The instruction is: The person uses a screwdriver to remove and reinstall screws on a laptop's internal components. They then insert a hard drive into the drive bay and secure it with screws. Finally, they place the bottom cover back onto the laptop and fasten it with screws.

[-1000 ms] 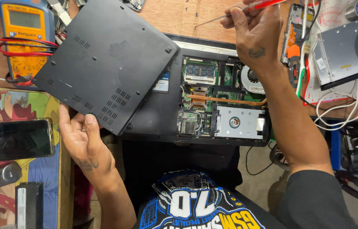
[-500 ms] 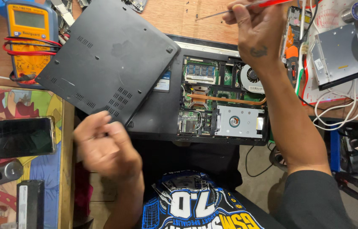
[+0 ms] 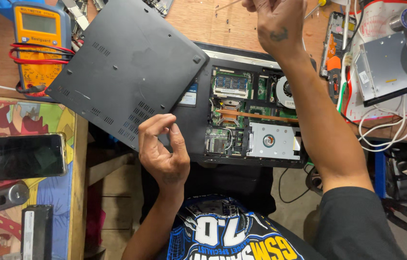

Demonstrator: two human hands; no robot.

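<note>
A black laptop (image 3: 191, 137) lies upside down on the wooden bench with its insides bare: green circuit boards (image 3: 232, 85), a fan (image 3: 286, 91) and a silver drive (image 3: 273, 140). Its black bottom cover (image 3: 126, 72) rests tilted over the laptop's left part. My left hand (image 3: 162, 151) hovers at the laptop's near edge, just below the cover's corner, fingers curled and apart, with nothing visible in it. My right hand (image 3: 273, 21) is raised over the far edge, closed on a thin screwdriver whose shaft (image 3: 227, 6) points left.
An orange multimeter (image 3: 37, 43) with red leads lies at the far left. A dark phone (image 3: 15, 156) and small black devices rest on a colourful mat. At right are a silver optical drive (image 3: 386, 67), white cables (image 3: 386, 130) and an opened phone (image 3: 332, 45).
My left hand let go of the cover's near corner and moved right to the laptop's front edge. The cover settled on the laptop. My right hand rose slightly with the screwdriver.
</note>
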